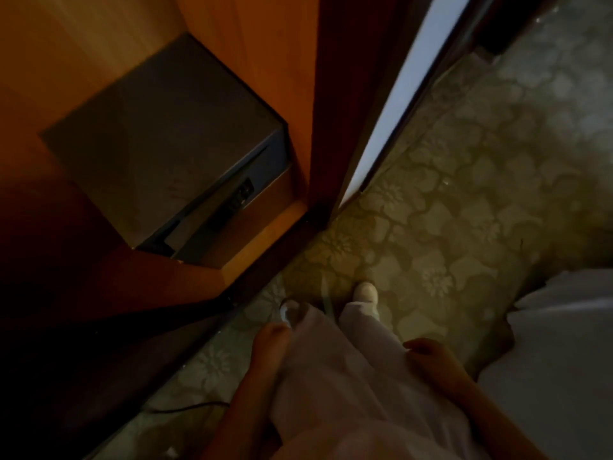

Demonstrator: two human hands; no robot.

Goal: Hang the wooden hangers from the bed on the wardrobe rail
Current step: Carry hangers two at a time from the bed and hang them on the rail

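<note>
Head camera is looking straight down: left hand [270, 343] and right hand [431, 360] are hanging at the person's sides, fingers loosely curled, neither grip clamped on anything. No wooden hangers showing anywhere, no rail either – both are out of frame, so progress can't be read from this. Person is standing on the patterned carpet [464, 194] at the open wardrobe [252, 61], a safe [159, 151] sitting on its shelf. White bedding, probably the bed [564, 343], is lying just right. Judging: between hangers, or not started
</note>
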